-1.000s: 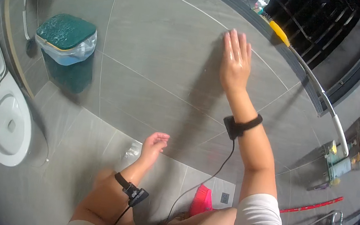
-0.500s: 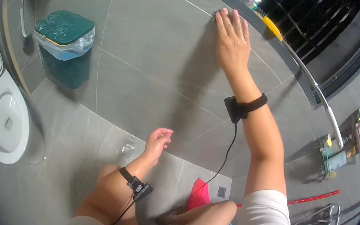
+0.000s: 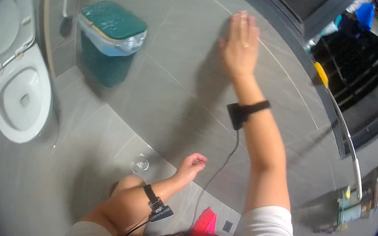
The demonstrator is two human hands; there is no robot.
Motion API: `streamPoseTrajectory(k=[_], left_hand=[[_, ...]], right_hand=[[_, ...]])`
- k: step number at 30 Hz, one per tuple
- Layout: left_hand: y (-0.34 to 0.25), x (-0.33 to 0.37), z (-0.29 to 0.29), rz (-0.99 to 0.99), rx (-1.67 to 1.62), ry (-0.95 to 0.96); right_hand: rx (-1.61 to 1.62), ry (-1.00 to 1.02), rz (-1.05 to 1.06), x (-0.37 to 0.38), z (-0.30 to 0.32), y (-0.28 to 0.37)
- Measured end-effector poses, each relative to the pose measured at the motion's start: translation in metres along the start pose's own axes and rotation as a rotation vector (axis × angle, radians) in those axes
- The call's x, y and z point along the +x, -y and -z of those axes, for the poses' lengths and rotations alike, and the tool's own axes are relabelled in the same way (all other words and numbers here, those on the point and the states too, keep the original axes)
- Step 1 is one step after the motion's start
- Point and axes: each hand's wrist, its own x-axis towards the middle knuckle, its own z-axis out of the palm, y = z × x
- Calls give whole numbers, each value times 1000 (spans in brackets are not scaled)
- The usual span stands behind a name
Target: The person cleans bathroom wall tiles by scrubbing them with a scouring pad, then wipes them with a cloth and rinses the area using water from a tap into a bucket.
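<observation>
Right hand point(image 3: 240, 45): raised at about 12 o'clock from the body, palm laid flat on the grey tiled wall point(image 3: 164, 90), fingers straight and close together, grasping nothing. Its long axis runs with the forearm, wrist at 6 o'clock, fingertips at 12. A black wrist strap point(image 3: 243, 113) sits below it with a cable hanging down.

Left hand point(image 3: 190, 164): low, near the line where wall meets floor, fingers loosely curled, empty; whether it touches the tile cannot be told. It too wears a black strap point(image 3: 156, 205).

Contact surface: the wall tile lies directly under the right palm, so the right hand is the one on it; the left is well apart, at about 7 o'clock from the right.

Surroundings: a green lidded bin point(image 3: 108, 41) with a pale liner stands against the wall at 9 o'clock from the right hand. A white toilet point(image 3: 13, 79) sits further at 9 o'clock, lid up. A round floor drain point(image 3: 139, 163) lies just at 9 o'clock of the left hand. A chrome rail point(image 3: 347, 145) with a yellow end runs at 3 to 4 o'clock. A pink brush head point(image 3: 204, 226) lies by the knee
</observation>
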Motion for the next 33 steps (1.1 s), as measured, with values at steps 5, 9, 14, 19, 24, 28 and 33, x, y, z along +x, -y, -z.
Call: streamPoseTrajectory(k=[5, 9, 14, 19, 24, 28, 33], left_hand=[[4, 7, -1, -24, 321, -65], [-12, -1, 13, -84, 382, -153], [-39, -1, 54, -53, 245, -177], [-51, -12, 61, -62, 106, -158], [-57, -14, 61, -100, 102, -211], [-72, -17, 67, -175, 147, -234], [-87, -16, 84, -121, 135, -268]], right_hand=[[148, 386, 419, -125, -88, 95], [304, 783, 519, -267, -78, 57], [-149, 343, 10, -198, -9, 1], [-74, -94, -148, -109, -54, 22], [-72, 672, 350, -203, -168, 212], [-60, 867, 846, -366, -208, 253], [-84, 1341, 917, -568, -122, 126]])
